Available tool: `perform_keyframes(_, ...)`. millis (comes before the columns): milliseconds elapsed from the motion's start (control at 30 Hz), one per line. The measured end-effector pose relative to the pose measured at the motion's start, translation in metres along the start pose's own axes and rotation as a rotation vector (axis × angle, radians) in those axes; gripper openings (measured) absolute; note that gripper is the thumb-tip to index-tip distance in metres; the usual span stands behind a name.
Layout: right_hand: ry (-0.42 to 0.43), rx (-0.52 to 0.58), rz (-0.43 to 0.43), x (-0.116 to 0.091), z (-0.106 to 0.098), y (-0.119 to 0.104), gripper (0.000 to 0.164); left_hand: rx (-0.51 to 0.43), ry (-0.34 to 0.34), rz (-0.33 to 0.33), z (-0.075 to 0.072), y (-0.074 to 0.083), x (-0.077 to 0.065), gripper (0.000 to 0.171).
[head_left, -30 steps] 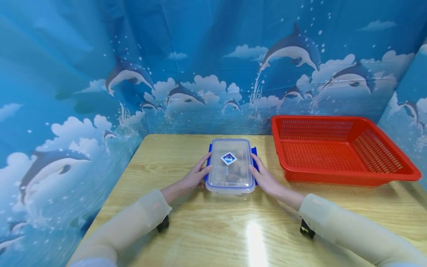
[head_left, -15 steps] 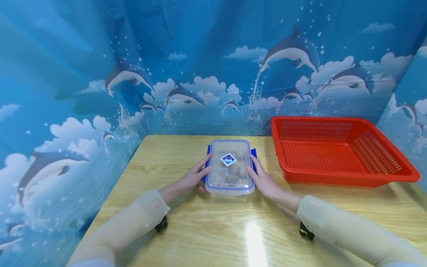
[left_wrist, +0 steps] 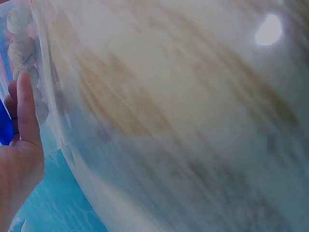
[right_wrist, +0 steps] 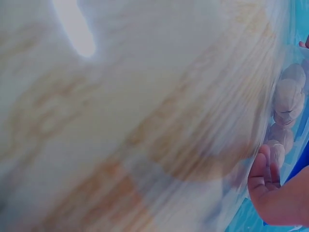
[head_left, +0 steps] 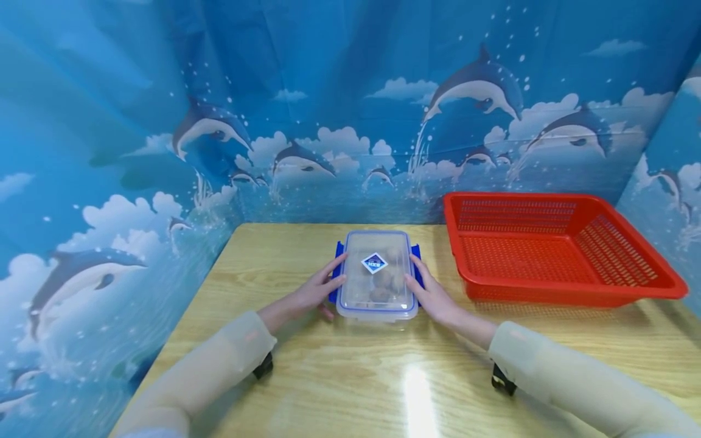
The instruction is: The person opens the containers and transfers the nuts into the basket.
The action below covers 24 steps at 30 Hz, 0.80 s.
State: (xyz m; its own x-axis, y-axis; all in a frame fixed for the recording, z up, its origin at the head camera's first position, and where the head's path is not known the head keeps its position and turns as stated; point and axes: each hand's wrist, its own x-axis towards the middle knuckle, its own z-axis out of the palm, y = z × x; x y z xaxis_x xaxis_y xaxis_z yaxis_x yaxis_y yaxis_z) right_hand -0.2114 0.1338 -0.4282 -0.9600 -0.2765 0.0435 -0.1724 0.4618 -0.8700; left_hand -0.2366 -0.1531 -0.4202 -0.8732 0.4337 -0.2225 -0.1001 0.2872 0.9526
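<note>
On the table lies a clear plastic food container (head_left: 366,289) with a blue-rimmed lid (head_left: 358,243) and a diamond-shaped label. Several round brownish things (right_wrist: 288,96) show through its wall. A blue latch (head_left: 334,286) stands out from its left side, another blue latch (head_left: 417,258) from its right. My left hand (head_left: 312,293) touches the left side, with extended index finger and thumb at the lid's edge and a lower finger hanging free. My right hand (head_left: 435,297) rests its straight fingers along the right latch, thumb at the lid's edge. Fingers beneath the latches are hidden.
A red slotted plastic basket (head_left: 564,292) stands to the right of the container. The wooden table (head_left: 339,377) reaches back to a blue dolphin-print curtain (head_left: 328,91) that hangs behind and at both sides. Glare brightens the table's front.
The left latch has swung farther outward from the container. My left fingers have shifted slightly with it, while my right hand stays nearly in place. The container remains on the table.
</note>
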Motion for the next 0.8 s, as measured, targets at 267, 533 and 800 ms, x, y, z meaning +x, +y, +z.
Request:
perform_keyframes(267, -0.008, -0.015, -0.005, 0.0029, 0.0006, 0.0030, 0.063, 0.062, 0.023, 0.008, -0.0003, -0.0009, -0.0007, 0.060)
perform_keyframes(533, -0.011, -0.034, 0.012, 0.0006, -0.0027, 0.0052, 0.064, 0.136, 0.008, 0.024, -0.0015, -0.0024, -0.0008, 0.060)
perform_keyframes(800, -0.027, 0.027, 0.000, 0.0007, -0.0050, 0.0065, 0.067, 0.207, 0.013, 0.033, -0.0017, -0.0022, 0.0000, 0.059)
